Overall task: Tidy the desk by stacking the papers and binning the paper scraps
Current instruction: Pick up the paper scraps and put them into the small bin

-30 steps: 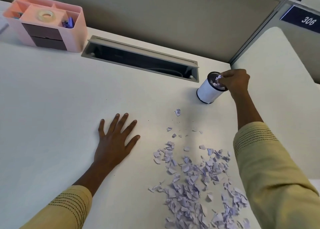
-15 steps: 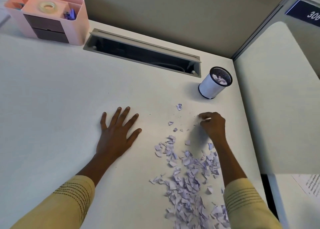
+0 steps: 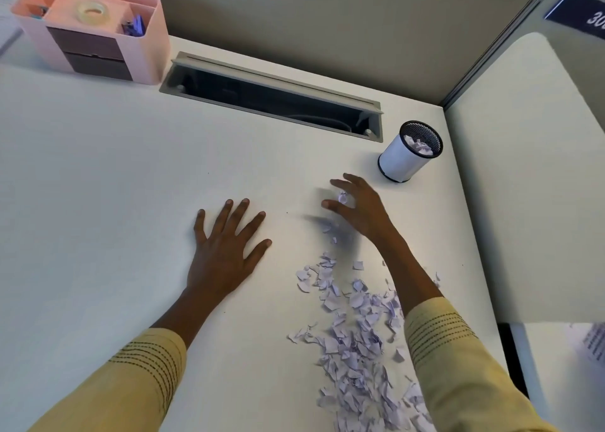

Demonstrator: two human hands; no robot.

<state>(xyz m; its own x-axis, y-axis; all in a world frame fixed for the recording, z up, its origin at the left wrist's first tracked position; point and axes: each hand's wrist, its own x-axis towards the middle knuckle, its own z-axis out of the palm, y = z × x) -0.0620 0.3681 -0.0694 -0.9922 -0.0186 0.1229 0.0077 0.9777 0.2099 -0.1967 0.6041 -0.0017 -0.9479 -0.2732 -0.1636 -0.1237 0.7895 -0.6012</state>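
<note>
My right hand (image 3: 355, 207) hovers over the desk (image 3: 98, 202), fingers spread; a small scrap (image 3: 342, 198) seems caught between them, though blur hides the hold. Left hand (image 3: 226, 251) lies flat, fingers splayed. Risk: a loose hold drops the scrap short of the bin (image 3: 404, 156). The pile of scraps (image 3: 353, 333) lies just behind my right hand, bin near ahead.

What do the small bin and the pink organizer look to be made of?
Small bin: black perforated metal mesh by the look of its inside wall, with a smooth white wrap outside, possibly paper or plastic. Pink organizer: likely moulded plastic, matte, with rounded corners and darker drawer fronts.
</note>
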